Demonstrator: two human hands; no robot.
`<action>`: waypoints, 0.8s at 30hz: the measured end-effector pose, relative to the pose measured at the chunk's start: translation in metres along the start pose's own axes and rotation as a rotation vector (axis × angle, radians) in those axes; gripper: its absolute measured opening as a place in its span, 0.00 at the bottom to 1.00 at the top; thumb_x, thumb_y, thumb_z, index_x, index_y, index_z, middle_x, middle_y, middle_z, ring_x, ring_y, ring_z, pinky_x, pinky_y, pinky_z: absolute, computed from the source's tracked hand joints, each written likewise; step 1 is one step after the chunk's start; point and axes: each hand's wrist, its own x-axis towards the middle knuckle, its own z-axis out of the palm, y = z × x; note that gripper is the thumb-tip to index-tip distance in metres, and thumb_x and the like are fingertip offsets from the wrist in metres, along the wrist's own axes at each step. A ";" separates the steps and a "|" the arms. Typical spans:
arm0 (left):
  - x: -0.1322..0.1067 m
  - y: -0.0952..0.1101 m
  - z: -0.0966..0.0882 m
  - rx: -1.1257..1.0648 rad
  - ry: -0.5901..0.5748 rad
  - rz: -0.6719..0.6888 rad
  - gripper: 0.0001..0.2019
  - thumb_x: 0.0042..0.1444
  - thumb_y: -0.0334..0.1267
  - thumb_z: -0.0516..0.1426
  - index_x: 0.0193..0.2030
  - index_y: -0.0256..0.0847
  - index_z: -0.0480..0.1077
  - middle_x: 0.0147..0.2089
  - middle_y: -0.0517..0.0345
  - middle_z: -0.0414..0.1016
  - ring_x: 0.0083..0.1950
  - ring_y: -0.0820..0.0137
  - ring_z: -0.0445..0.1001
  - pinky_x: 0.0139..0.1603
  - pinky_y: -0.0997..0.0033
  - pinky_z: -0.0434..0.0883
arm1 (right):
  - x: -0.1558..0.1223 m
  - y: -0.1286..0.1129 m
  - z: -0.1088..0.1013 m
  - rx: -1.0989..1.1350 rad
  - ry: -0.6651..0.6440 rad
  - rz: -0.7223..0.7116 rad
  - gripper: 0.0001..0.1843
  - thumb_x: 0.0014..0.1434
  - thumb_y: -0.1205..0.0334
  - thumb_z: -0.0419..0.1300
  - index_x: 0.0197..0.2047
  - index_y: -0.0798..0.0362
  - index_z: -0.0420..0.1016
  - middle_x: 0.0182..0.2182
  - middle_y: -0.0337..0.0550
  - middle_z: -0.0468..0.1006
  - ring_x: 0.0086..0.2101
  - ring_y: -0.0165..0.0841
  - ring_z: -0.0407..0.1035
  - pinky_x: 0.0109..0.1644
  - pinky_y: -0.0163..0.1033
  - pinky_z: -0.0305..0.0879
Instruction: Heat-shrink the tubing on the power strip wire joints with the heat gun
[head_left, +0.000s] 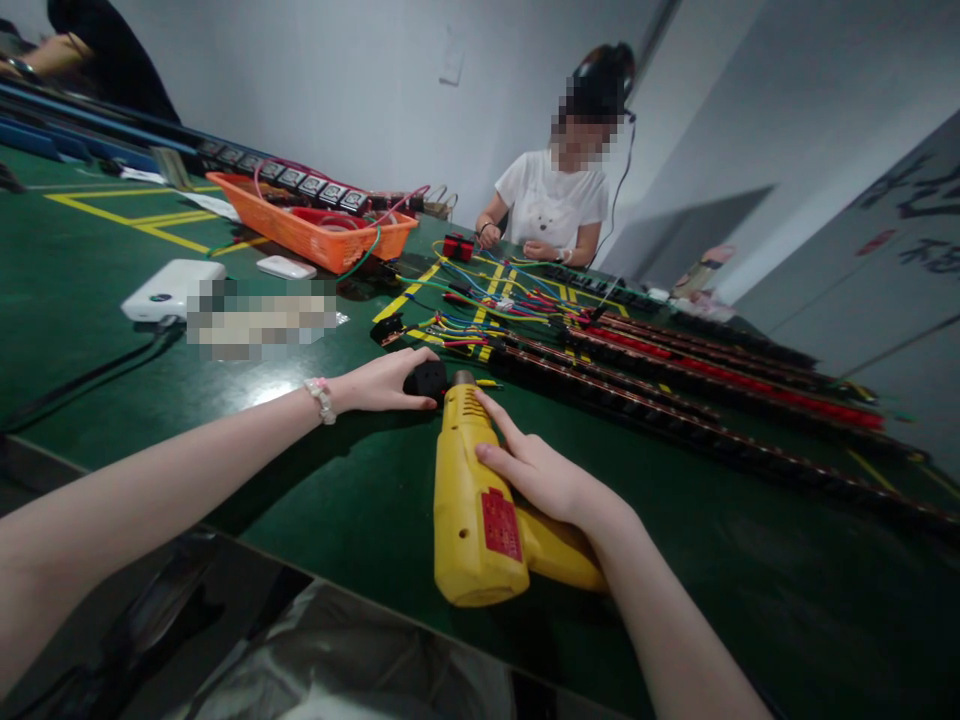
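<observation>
My left hand [386,383] is closed around a small black block [430,379], thumb on the near side and fingers on the far side. It looks like a socket piece, though its exact kind is unclear. A yellow heat gun [472,500] with a red label lies on the table, its metal nozzle pointing away from me, close to the block. My right hand [536,470] rests over the gun's body and grips it from the right, thumb and index finger along its top. The gun's handle runs partly under my right wrist.
Long black strips with copper rails [637,415] lie to the right, coloured wires [495,305] fanning from their ends. An orange basket [300,235] and a white box [172,285] with a black cable stand left on the green table [337,520]. A co-worker [559,200] sits across.
</observation>
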 end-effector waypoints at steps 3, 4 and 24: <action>-0.001 0.001 0.000 -0.007 0.000 -0.005 0.30 0.49 0.56 0.54 0.53 0.37 0.58 0.45 0.51 0.66 0.43 0.70 0.67 0.41 0.74 0.63 | 0.000 0.004 -0.007 0.028 0.018 0.032 0.45 0.51 0.29 0.39 0.66 0.39 0.29 0.50 0.45 0.65 0.41 0.30 0.66 0.52 0.42 0.58; -0.001 0.001 0.000 -0.006 0.001 -0.009 0.31 0.49 0.56 0.54 0.53 0.37 0.58 0.45 0.51 0.67 0.43 0.70 0.67 0.41 0.74 0.63 | -0.001 0.006 -0.010 0.039 0.028 0.044 0.44 0.51 0.29 0.39 0.66 0.38 0.29 0.50 0.44 0.65 0.41 0.30 0.67 0.52 0.42 0.58; -0.001 0.000 0.001 0.013 0.002 -0.011 0.31 0.49 0.56 0.54 0.53 0.36 0.58 0.46 0.50 0.66 0.45 0.69 0.66 0.43 0.74 0.63 | -0.005 -0.001 0.000 -0.025 0.054 0.026 0.39 0.52 0.29 0.36 0.63 0.30 0.27 0.51 0.42 0.65 0.41 0.32 0.67 0.50 0.44 0.59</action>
